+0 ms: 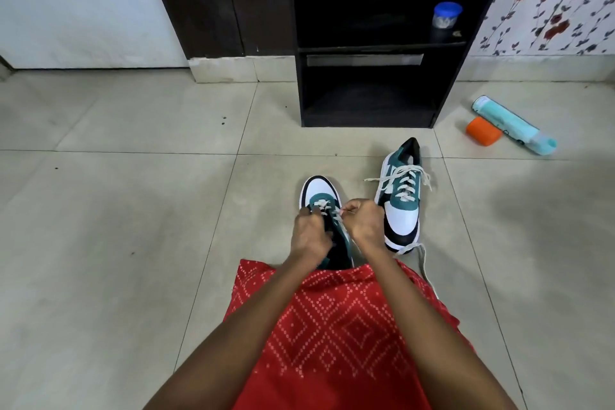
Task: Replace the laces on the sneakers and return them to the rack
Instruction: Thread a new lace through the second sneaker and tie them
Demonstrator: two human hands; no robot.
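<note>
A teal, white and black sneaker [318, 191] stands on the floor just past my knees, toe pointing away. My left hand [309, 233] grips its left side by the eyelets. My right hand [364, 221] pinches the end of its white lace [337, 215] at the upper eyelets. The second sneaker [401, 210] lies to the right, toe toward me, laced with a white lace whose ends hang loose. Another loose lace [424, 263] trails on the tiles beside my right forearm. The dark shoe rack [369, 50] stands open ahead.
A blue-lidded jar [446, 18] sits on the rack's upper shelf. An orange roll [483, 130] and a light blue tube [514, 125] lie on the floor right of the rack. My red patterned garment [332, 326] covers my lap. Tiled floor stretches left.
</note>
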